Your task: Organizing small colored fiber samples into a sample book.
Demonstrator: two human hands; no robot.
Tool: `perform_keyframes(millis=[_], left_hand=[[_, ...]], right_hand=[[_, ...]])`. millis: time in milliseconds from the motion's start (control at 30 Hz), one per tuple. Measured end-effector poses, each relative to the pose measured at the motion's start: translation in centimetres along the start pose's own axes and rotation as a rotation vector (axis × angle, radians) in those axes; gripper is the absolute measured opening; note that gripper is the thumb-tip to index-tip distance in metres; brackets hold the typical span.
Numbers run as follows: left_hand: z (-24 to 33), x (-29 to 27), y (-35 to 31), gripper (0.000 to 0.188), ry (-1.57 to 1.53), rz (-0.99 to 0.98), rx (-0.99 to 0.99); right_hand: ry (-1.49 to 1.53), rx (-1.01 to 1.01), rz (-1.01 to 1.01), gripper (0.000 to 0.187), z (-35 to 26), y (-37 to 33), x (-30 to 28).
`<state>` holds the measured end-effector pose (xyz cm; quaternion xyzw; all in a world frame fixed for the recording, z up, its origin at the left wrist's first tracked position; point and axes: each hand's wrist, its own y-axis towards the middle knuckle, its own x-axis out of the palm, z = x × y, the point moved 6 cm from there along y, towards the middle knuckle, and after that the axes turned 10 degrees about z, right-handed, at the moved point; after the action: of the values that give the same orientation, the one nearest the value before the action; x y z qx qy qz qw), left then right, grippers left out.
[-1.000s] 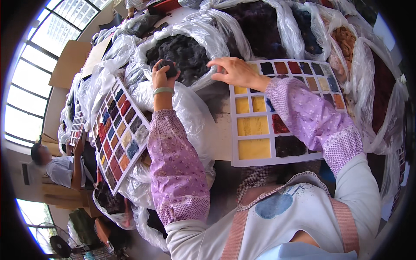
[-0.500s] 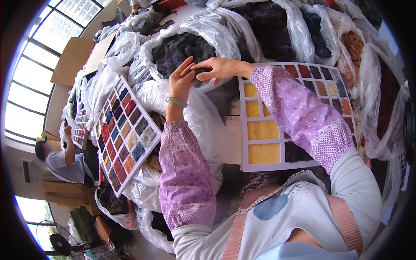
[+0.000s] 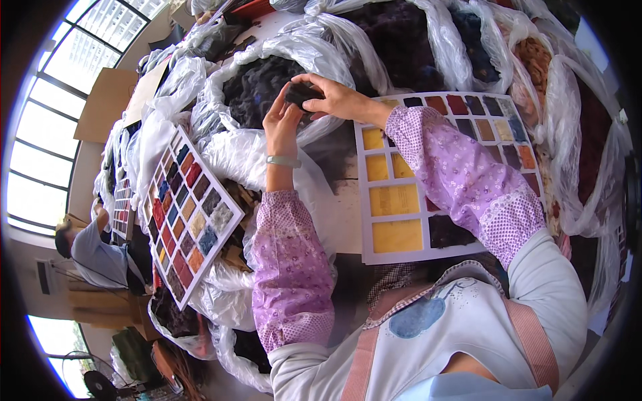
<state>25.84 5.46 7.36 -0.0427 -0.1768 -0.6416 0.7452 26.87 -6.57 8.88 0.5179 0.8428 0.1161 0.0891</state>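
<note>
A small tuft of dark fibre (image 3: 302,93) is pinched between my two hands, in front of an open plastic bag (image 3: 217,100) full of loose black fibre (image 3: 257,85). My left hand (image 3: 281,127), with a pale green bangle at the wrist, grips the tuft from below and the left. My right hand (image 3: 340,101) curls over it from the right, thumb and fingers closed. Under my right forearm lies a white board (image 3: 366,194) with yellow windows and several coloured fibre swatches.
On the left a second swatch board (image 3: 231,230) leans tilted against plastic bags. More bags stand behind, with purple-black fibre (image 3: 394,43) and orange-brown fibre (image 3: 535,60). At far left a person (image 3: 100,250) handles another swatch board (image 3: 122,210). A fan (image 3: 100,385) stands lower left.
My hands, earlier touching with fingers spread and no tuft showing, now close around a dark fibre tuft. The view has shifted slightly.
</note>
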Motion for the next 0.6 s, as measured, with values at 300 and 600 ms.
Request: perform_keyframes(millis=[300, 600], left_hand=[[0.4, 1.7, -1.6, 0.035, 0.082, -0.075, -0.034], [0.7, 1.8, -2.1, 0.034, 0.124, -0.160, -0.040]], right_hand=[[-0.561, -0.115, 0.062, 0.070, -1.3, -1.4, -1.8], [-0.064, 0.135, -0.093, 0.050, -0.8, -3.0, -1.8]])
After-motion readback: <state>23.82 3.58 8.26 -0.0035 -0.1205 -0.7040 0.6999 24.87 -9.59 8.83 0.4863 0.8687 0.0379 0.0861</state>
